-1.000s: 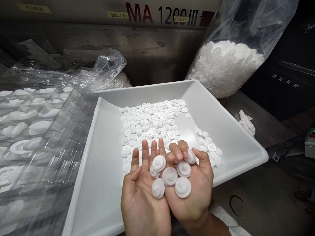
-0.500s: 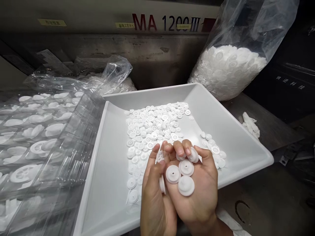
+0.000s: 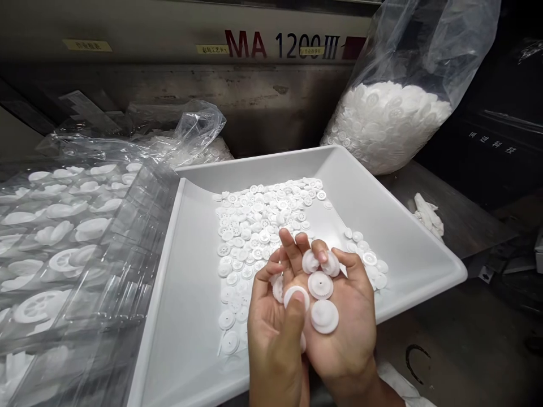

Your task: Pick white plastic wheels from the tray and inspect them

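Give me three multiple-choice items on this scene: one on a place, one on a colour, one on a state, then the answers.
1. Where is the clear bag of gears, relative to the white tray?
A. Under it
B. Behind it, towards the right
C. Inside it

2. What colour is the gear on the right hand?
A. Black
B. Red
C. White

3. What is the thumb of the left hand doing?
A. Lying over a gear
B. Hooked on the tray's rim
C. Touching the bag

Answers:
1. B: the bag stands past the tray's far right corner.
2. C: the gear shows white against the palm.
3. A: the thumb tip covers the gear's lower edge.
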Demonstrator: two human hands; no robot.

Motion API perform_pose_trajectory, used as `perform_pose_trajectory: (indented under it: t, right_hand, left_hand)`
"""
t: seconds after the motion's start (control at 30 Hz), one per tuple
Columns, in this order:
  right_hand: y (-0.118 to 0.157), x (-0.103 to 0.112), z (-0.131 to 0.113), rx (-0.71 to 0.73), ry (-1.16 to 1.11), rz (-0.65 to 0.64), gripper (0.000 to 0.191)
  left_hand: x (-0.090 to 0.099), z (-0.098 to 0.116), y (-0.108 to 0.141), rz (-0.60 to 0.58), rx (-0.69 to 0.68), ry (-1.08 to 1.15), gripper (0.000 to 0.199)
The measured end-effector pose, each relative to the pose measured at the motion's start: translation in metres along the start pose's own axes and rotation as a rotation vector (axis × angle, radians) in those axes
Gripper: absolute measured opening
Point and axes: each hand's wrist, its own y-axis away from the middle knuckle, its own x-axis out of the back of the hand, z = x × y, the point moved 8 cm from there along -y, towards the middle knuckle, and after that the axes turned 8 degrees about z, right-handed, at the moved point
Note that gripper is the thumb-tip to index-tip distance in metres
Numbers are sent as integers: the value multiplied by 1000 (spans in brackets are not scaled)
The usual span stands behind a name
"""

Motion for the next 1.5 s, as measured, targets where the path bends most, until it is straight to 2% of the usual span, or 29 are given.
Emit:
perform_pose_trajectory:
  t: [0.07,0.2,0.33,0.47,0.7,0.97,1.2,1.4,1.5]
  right_hand:
    - [-1,2,2,-35,-52,31,23]
    - [-3,6,5,-74,-150,79,25]
    - [-4,-1,5,-86,-189,-23,21]
    - [-1,-11,7,-131,-180,-146,20]
    - [-6,-2,1,-111,-211,-8,15]
    - [-6,-5,4,-154,-175,-117,19]
    - [-2,-8,5,-193,-153,-187,20]
    - [-3,-3,2,-169,-143,-140,19]
    - [-3,-4,-2,-138,-116,-144,20]
  left_hand:
    - [7,-2,-1,93,35,84,20]
    - [23,-8,-2,355,158,243,30]
    - [28,-7,-9,422,208,315,32]
    - [32,-7,-15,410,242,384,33]
    - [24,-8,-17,354,285,428,37]
    - [26,-3,-13,459,269,428,38]
    - [36,-7,-10,550,286,440,35]
    - [32,-7,-10,448,271,409,42]
    - [30,-4,-8,444,224,425,44]
